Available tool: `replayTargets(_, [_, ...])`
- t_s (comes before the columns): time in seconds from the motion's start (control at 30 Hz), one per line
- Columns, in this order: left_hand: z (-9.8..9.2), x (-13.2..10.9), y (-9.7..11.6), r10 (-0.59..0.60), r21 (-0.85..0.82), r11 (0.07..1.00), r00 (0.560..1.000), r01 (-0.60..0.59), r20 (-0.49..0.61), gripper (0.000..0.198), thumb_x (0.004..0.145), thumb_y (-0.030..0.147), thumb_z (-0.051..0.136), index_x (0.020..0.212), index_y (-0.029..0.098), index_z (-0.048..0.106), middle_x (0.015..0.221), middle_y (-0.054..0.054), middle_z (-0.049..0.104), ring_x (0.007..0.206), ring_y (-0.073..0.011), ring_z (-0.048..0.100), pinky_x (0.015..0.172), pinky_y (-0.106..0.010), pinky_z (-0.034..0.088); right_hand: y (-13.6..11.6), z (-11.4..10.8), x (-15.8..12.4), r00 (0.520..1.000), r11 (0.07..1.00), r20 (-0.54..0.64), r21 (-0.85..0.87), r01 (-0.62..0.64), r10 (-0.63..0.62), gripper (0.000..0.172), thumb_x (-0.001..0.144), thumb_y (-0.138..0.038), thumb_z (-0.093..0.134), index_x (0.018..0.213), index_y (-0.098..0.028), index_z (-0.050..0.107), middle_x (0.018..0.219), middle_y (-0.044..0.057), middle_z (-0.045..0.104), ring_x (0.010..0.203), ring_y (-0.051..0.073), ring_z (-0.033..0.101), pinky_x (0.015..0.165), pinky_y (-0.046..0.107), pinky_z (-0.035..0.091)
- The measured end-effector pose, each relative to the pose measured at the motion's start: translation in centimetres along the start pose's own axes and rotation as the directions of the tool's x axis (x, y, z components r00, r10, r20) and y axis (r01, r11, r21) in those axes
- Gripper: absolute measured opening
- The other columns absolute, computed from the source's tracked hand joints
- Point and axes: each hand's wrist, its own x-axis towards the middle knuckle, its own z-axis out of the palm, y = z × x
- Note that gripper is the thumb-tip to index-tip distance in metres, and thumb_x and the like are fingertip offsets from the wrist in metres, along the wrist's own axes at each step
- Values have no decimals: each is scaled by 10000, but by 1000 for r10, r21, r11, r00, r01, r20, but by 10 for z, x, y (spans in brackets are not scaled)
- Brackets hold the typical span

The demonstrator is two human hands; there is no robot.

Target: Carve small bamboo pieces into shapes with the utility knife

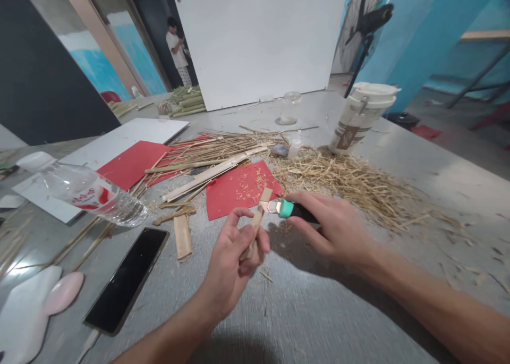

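My left hand (235,252) is closed round a short, flat strip of pale wood or bamboo (257,219), which points up and away from me. In my right hand (332,223) is a utility knife (286,209) with a green collar and a black handle. Its blade lies against the upper part of the strip. Beyond both hands, a red sheet (227,196) carries thin curled shavings (249,186). A flat pale wood piece (182,238) rests on the table left of my left hand.
At left are a water bottle (91,191), a black-screened phone (126,281) with a cable and a white case (27,316). Stalks (215,146) and straw (350,178) lie beyond my hands. A white bucket (362,117) and glass jar (290,109) stand farther back. A person (177,50) stands by the doorway.
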Motion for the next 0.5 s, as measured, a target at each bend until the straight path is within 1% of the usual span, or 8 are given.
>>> replayTargets(0.1, [2,2,3,22,-1,1000,999,-22,-44,313,993,363,796,1171,218,584,783,9,748,492,-33,310,552,-192,287,1,0,0,1000,1000,-19,-5,-22,22,214,1116,-341,522,1209,-210,663,935,76,802,757,226,729,657,326,467])
replayTargets(0.2, [2,4,3,46,-12,999,997,-47,-55,309,965,336,825,1156,194,629,860,-20,787,507,-28,355,564,-192,315,0,1,0,999,1000,-30,-13,-27,27,225,1126,-354,513,1211,-208,662,932,74,799,756,227,735,647,325,466])
replayTargets(0.37, [1,5,2,57,13,998,995,-56,-76,240,994,292,790,1150,185,642,1013,-79,841,504,-15,364,562,-199,320,4,1,-1,996,996,-50,-45,-75,72,231,1127,-364,519,1220,-212,666,970,79,809,770,239,750,668,342,496])
replayTargets(0.5, [-1,6,2,69,30,997,994,-67,-81,253,989,310,795,1165,185,662,1033,-99,856,481,-8,308,547,-200,299,6,2,-1,994,995,-58,-36,-95,93,237,1120,-380,526,1224,-225,671,983,80,812,776,247,751,672,354,505])
